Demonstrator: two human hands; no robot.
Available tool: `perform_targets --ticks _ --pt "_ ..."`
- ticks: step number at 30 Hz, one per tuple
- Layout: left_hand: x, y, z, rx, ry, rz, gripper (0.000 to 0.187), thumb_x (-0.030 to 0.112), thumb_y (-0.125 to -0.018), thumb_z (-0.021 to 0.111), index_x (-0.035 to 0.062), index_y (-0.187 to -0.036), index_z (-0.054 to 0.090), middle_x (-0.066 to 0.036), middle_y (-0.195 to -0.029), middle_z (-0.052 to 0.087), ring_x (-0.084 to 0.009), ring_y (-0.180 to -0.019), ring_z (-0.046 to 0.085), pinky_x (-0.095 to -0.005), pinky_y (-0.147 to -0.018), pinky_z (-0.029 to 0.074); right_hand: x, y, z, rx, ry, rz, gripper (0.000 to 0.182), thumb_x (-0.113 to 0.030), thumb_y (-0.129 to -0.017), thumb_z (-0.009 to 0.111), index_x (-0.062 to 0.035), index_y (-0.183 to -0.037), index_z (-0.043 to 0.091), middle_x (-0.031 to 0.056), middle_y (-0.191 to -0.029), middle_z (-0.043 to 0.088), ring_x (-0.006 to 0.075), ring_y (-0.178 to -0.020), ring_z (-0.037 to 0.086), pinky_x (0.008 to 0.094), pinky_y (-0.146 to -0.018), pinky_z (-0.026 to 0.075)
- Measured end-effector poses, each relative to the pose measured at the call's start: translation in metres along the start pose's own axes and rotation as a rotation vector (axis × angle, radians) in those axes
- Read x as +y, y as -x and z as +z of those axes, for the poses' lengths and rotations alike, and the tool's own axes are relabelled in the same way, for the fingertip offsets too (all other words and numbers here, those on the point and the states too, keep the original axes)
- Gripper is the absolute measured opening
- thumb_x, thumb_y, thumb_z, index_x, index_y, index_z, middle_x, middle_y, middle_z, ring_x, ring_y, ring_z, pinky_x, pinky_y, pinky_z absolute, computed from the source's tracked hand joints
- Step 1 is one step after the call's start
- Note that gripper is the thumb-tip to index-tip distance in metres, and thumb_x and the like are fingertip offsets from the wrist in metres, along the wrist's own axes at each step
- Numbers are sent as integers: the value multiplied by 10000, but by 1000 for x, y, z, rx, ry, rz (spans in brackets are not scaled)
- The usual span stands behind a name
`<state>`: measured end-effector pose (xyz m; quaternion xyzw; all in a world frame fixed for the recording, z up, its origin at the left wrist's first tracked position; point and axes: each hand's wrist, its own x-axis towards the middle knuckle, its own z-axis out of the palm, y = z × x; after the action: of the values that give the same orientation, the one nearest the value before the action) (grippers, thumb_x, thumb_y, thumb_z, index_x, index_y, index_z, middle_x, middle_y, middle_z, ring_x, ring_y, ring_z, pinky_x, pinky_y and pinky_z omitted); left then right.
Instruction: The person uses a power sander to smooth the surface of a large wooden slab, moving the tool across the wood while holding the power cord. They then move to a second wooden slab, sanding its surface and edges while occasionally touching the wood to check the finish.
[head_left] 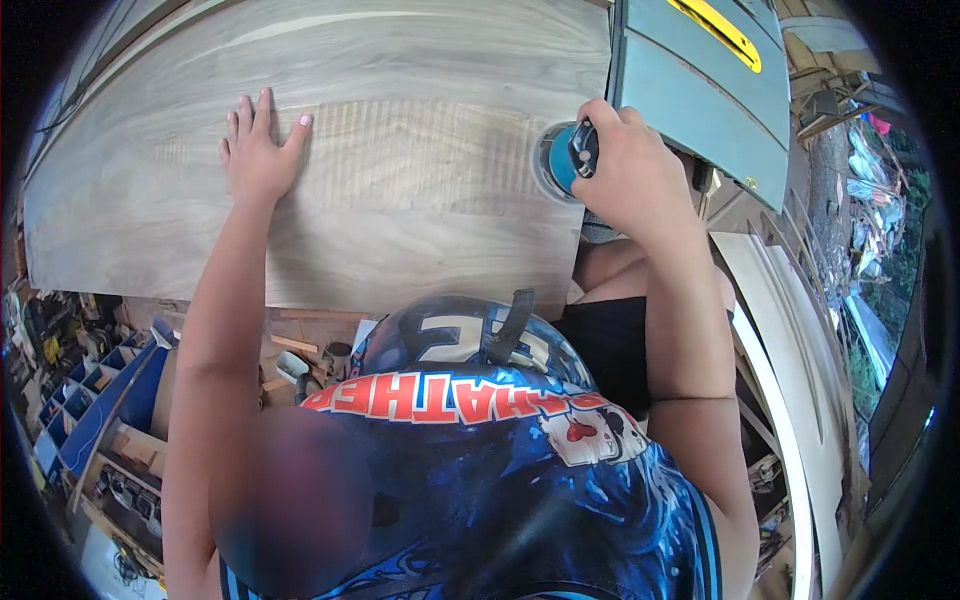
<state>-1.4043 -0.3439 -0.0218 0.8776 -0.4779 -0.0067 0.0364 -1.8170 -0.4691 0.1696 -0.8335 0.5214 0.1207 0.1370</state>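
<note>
A wide wooden panel [420, 230] with wavy grain lies flat in front of me, and a ribbed patch runs across its middle. My left hand [260, 150] rests palm down on its left half, fingers spread. At the panel's right edge, my right hand [635, 165] is wrapped around the black top of a teal power sander [562, 160]. The sander's round base sits on the wood. My palm and fingers hide much of the sander's body.
A teal saw table [700, 90] with a yellow insert [718, 32] adjoins the panel on the right. Long boards [790, 350] lean at lower right. Blue bins [90, 390] with small parts stand at lower left, among tools and wood offcuts.
</note>
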Motion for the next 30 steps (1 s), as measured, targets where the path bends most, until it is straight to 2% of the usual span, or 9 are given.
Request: perform_targets --ticks 11,18,21,26,30 --pt "-2 -1 3 21 -1 11 926 761 -966 588 265 -1717 373 -148 -1795 288 -368 -1662 243 -592 -1335 164 -2 -1 5 12 -10 -22 493 -108 -848 750 -106 -1318 605 224 -1223 676 436 -1144 700 523 -947 601" --pt "-3 2 4 26 13 15 919 754 -971 588 263 -1717 371 -139 -1797 286 -358 -1666 232 -584 -1338 165 0 1 -6 -34 71 36 497 -121 -852 762 -102 -1319 593 213 -1237 675 432 -1157 697 521 -949 605" --pt "-3 0 5 19 0 13 919 754 -970 590 265 -1717 371 -138 -1796 287 -354 -1667 229 -584 -1338 165 -3 0 0 -12 47 -34 508 -118 -845 770 -102 -1321 594 210 -1237 675 432 -1161 695 521 -952 602" --pt "0 1 -2 0 -3 9 871 713 -992 600 291 -1718 369 -142 -1795 291 -362 -1663 239 -584 -1334 175 -3 3 -4 -44 24 -20 521 -108 -836 784 -101 -1323 597 212 -1259 675 431 -1171 694 517 -956 605" --pt "-3 0 2 13 12 11 923 763 -969 579 269 -1719 367 -139 -1796 287 -358 -1666 230 -583 -1339 165 -4 3 -6 -31 28 -19 515 -105 -839 786 -102 -1319 601 218 -1270 675 431 -1177 693 513 -958 604"
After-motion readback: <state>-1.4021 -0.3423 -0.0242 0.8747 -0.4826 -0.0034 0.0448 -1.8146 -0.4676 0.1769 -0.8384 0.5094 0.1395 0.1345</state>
